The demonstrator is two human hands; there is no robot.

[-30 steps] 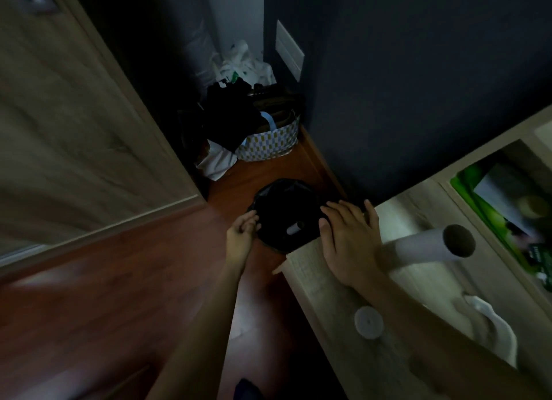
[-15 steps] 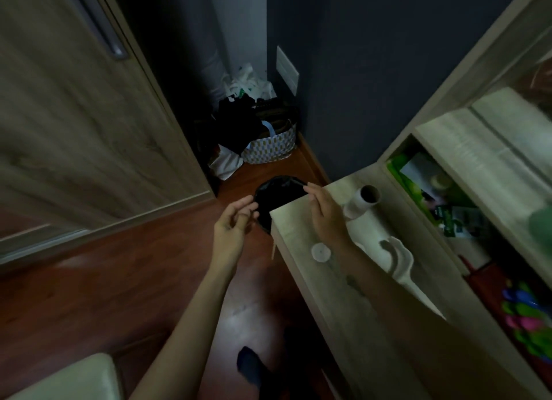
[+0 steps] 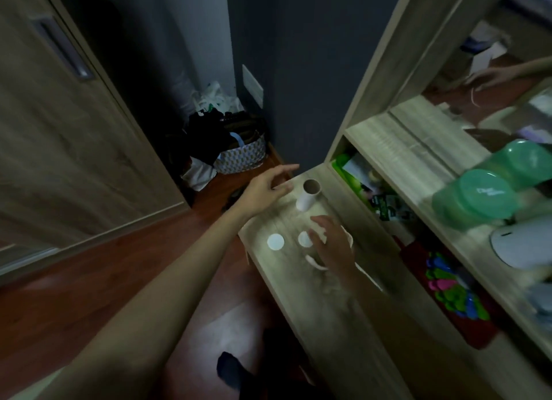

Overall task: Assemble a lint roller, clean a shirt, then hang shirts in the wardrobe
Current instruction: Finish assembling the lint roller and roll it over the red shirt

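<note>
A white lint roll (image 3: 307, 195) with a brown cardboard core lies on the light wooden ledge (image 3: 325, 304). Two white round caps (image 3: 275, 242) lie side by side nearer to me. The white roller handle (image 3: 315, 262) lies under my right hand (image 3: 330, 244), which hovers palm down over it with fingers spread, fingertips at the second cap (image 3: 304, 239). My left hand (image 3: 267, 187) reaches over the ledge's far corner, open, just left of the roll and apart from it.
Shelves (image 3: 418, 148) to the right hold green plastic lids (image 3: 478, 199), a white appliance and colourful items. A patterned basket (image 3: 243, 157) of dark clothes sits on the red-brown floor by the dark wall. A wooden wardrobe door (image 3: 59, 125) stands at left.
My left hand has come up from the floor side to the ledge's corner near the roll. My right hand has drawn back from the corner onto the handle. The black round thing is out of sight.
</note>
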